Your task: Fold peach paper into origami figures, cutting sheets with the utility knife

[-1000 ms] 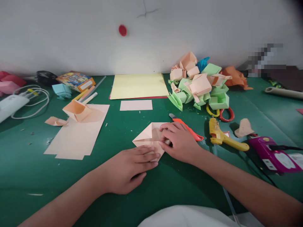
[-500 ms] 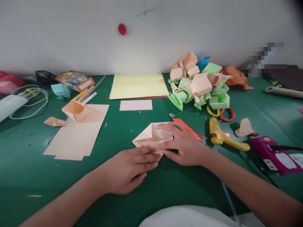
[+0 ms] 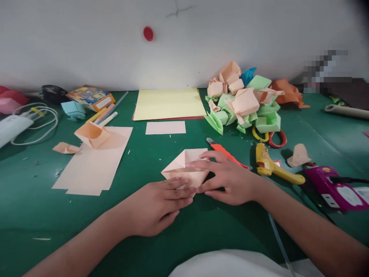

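A peach folded paper piece (image 3: 181, 166) lies on the green table (image 3: 219, 231) in front of me. My left hand (image 3: 157, 206) rests flat with its fingertips pressing the paper's near edge, fingers stretched out. My right hand (image 3: 226, 177) lies flat on the paper's right side, fingers spread and reaching leftward across the fold. An orange utility knife (image 3: 226, 153) lies just behind my right hand.
Peach sheets (image 3: 92, 169) with a folded piece (image 3: 92, 134) lie at left. A yellow sheet (image 3: 168, 104) and small white slip (image 3: 165, 127) sit behind. A pile of folded paper shapes (image 3: 245, 104), scissors (image 3: 269, 137), yellow glue gun (image 3: 273, 167) and purple device (image 3: 336, 186) are at right.
My right hand has opened from a curled press on the paper's right corner to flat spread fingers, sliding left along the fold. My left hand has stayed in place.
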Action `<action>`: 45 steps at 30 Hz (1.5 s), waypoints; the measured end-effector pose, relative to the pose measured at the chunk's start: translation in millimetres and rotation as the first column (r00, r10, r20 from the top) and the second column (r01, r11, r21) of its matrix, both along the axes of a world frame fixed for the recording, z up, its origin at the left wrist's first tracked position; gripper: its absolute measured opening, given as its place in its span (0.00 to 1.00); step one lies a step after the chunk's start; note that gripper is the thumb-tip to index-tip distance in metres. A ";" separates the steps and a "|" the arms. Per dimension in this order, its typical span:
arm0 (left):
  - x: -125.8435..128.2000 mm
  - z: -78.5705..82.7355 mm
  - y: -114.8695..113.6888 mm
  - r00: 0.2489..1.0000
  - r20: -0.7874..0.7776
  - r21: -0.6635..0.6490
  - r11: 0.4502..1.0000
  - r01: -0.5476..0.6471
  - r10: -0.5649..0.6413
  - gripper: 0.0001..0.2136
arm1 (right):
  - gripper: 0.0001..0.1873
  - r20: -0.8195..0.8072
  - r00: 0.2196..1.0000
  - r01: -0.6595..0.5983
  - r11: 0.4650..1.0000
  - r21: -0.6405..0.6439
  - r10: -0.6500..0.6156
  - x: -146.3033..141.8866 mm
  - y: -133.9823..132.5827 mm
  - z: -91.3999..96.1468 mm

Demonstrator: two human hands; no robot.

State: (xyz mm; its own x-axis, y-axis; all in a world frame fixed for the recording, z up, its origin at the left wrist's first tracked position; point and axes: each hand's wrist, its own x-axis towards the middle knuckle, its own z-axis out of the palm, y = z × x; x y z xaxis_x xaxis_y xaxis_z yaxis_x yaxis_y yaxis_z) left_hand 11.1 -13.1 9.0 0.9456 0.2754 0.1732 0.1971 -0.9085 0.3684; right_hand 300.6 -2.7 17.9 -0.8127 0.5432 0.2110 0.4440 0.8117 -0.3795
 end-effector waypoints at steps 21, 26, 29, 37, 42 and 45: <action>1.3 4.7 -0.5 0.999 0.040 -0.014 1.000 0.000 0.001 0.19 | 0.13 0.092 0.971 0.226 0.974 -0.023 -0.223 30.2 13.5 6.2; 0.8 3.0 -1.4 0.999 0.038 -0.017 1.000 -0.007 0.007 0.20 | 0.13 0.088 0.963 0.255 0.967 0.014 -0.255 32.5 14.0 6.1; -0.7 3.1 -0.7 0.998 0.062 -0.011 1.000 -0.002 0.002 0.19 | 0.15 0.081 0.959 0.266 0.960 0.083 -0.273 34.5 16.1 0.0; -5.5 2.9 6.0 0.982 0.191 -0.031 0.999 0.010 -0.004 0.11 | 0.25 0.119 0.938 0.297 0.930 0.216 -0.327 37.7 22.4 -13.5; -6.0 -0.5 7.8 0.980 0.198 -0.017 1.000 -0.016 0.019 0.12 | 0.17 0.113 0.971 0.185 0.964 0.188 -0.209 36.6 19.8 -6.3; -6.3 -0.3 7.4 0.981 0.194 0.001 1.000 -0.021 0.020 0.13 | 0.17 0.121 0.980 0.143 0.980 0.138 -0.160 36.2 19.2 -4.6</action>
